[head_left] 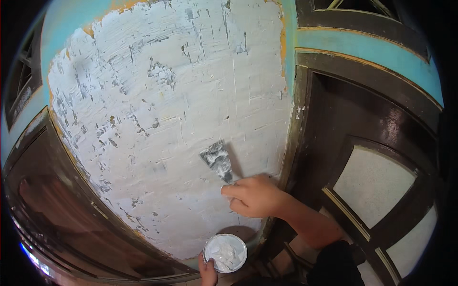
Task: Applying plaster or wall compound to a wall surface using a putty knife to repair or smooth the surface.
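Observation:
In front of me is a wall (205, 105) coated in rough white filler, with grey patches showing through. My right hand (255, 195) is closed round the handle of a putty knife (218, 161). Its broad metal blade is smeared with white and points up and left, close against the wall; I cannot tell whether the edge touches. Lower down, my left hand (208, 271) grips the left rim of a round white tub (225, 234), thumb over the edge. White putty (226, 254) lies lumped inside the tub. The handle is mostly hidden by my fingers.
On the right stands a dark brown wooden door (353, 114) with pale panels and a frame beside the wall. Another dark wooden door (62, 190) curves along the left. Turquoise paint (367, 45) with orange-yellow edges borders the white area. Below right, wooden bars (298, 255) show.

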Motion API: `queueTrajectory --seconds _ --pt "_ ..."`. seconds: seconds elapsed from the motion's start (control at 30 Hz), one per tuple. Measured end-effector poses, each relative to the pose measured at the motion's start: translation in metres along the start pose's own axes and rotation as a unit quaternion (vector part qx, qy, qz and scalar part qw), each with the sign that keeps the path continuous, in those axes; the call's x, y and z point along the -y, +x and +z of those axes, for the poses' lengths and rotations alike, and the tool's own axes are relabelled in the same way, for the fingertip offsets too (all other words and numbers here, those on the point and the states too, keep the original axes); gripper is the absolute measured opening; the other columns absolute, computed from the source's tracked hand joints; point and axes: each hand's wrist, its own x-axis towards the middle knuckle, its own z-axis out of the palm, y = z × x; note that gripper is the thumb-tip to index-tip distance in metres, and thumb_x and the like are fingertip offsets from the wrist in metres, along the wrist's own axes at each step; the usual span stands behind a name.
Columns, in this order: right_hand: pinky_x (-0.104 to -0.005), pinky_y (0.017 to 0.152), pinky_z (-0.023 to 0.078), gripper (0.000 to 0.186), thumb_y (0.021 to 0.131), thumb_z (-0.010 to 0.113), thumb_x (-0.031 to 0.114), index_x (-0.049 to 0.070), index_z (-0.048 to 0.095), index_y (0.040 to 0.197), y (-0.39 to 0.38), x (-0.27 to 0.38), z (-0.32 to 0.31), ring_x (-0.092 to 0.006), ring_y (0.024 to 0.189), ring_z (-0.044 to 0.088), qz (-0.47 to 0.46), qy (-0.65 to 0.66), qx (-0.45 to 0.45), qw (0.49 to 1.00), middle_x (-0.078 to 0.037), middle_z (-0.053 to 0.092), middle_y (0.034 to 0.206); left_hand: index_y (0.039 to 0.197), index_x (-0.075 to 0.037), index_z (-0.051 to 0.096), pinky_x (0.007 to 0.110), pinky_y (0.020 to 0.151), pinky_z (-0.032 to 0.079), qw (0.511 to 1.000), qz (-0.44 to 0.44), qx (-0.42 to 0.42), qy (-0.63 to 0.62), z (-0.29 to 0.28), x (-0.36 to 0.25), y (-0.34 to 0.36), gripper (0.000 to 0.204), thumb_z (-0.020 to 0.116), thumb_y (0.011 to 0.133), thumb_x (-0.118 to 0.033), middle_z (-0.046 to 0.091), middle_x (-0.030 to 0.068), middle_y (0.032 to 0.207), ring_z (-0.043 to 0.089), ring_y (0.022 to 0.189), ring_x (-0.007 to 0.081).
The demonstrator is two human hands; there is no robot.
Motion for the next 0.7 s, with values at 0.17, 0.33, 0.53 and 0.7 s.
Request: queueTrajectory --seconds 0.17,0.33,0.53,0.7 --pt "-0.0469 0.059 0.048 0.012 0.080 0.052 0.016 0.007 0.057 0.085 0.035 0.000 -0.056 -0.0384 0.062 0.058 -0.021 -0.053 -0.141 0.988 -0.017 0.059 0.067 0.139 0.003 0.034 0.037 0.088 0.043 0.999 -0.037 -0.013 -0.035 0.004 -0.003 -0.003 0.051 0.045 0.096 -0.024 0.053 0.0165 0.123 0.052 0.106 0.0235" --pt "-0.0483 0.061 0.044 0.012 0.081 0.048 0.014 0.004 0.055 0.082 0.059 -0.023 -0.057 -0.0420 0.065 0.056 0.069 -0.084 -0.056 0.992 -0.022 0.056 0.065 0.127 0.002 0.042 0.029 0.095 0.037 0.993 0.086 0.018 -0.082 0.008 -0.004 0.000 0.045 0.043 0.082 0.000 0.054 0.0132 0.118 0.049 0.107 0.0205" --pt "-0.0524 0.065 0.043 0.017 0.084 0.046 0.018 0.003 0.055 0.083 0.036 -0.044 -0.020 -0.0446 0.069 0.056 0.131 -0.081 0.025 0.988 -0.024 0.058 0.068 0.127 0.001 0.042 0.029 0.096 0.036 0.994 0.075 -0.007 -0.078 0.001 0.007 -0.001 0.045 0.043 0.082 -0.001 0.053 0.0128 0.118 0.049 0.108 0.0207" --pt "-0.0528 0.064 0.044 0.016 0.083 0.047 0.019 0.006 0.056 0.083 0.010 -0.041 -0.001 -0.0430 0.068 0.057 0.122 -0.079 0.026 0.989 -0.022 0.058 0.069 0.128 0.001 0.042 0.030 0.097 0.035 0.992 0.107 0.002 -0.064 -0.002 0.000 -0.006 0.046 0.043 0.082 0.000 0.053 0.0130 0.120 0.049 0.109 0.0211"
